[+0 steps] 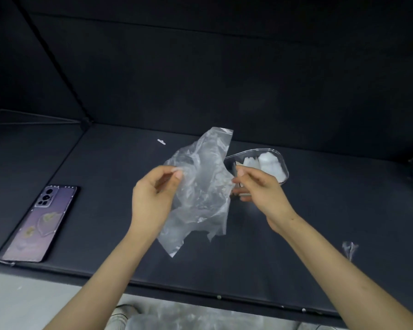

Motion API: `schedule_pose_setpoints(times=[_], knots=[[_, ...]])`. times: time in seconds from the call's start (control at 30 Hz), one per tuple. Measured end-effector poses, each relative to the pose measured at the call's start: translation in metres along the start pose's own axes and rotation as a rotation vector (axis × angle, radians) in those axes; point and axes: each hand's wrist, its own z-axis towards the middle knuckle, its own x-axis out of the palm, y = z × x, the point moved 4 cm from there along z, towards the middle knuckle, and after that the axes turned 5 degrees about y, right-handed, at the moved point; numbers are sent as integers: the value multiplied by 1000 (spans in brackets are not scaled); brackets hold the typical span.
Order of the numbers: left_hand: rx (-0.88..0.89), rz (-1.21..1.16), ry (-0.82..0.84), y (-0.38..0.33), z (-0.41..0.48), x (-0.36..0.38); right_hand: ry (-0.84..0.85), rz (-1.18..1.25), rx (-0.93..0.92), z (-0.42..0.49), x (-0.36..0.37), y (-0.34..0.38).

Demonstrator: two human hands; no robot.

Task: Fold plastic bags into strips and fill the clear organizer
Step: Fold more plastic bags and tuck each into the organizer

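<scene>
Black padded table [110, 234], dark backdrop [200, 55], pale floor [22, 301].

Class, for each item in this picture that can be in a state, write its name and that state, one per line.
plastic bag: unfolded, crumpled, held up by both hands.
left hand: pinches the bag's left edge.
right hand: pinches the bag's right edge.
clear organizer: open, partly filled with folded bags.
phone: lying back up.

both hands raised, bare forearms reaching forward
left hand [153, 194] pinches the plastic bag [205, 172] between thumb and forefinger; right hand [262, 189] pinches its opposite edge.
</scene>
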Motion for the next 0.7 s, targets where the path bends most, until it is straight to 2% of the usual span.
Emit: schedule_pose_setpoints(times=[0.2,0.23,0.33,0.4,0.47,0.6,0.7], knots=[[33,36,56,-3,0,-7,-139,-58,-116,18,-12,15],[36,37,73,-4,0,-7,-125,-61,-158,18,-12,22],[29,-6,121,-7,-4,-6,63,-46,-213,14,-4,34],[23,-32,125,-7,-6,-7,91,-27,-251,12,-1,35],[13,-73,101,-4,-7,-12,41,51,-263,7,-7,32],[-105,-343,-14,4,-1,-34,-2,73,-264,-6,-31,28],[-141,-343,-126,7,7,-53,-10,9,-276,-14,-42,34]])
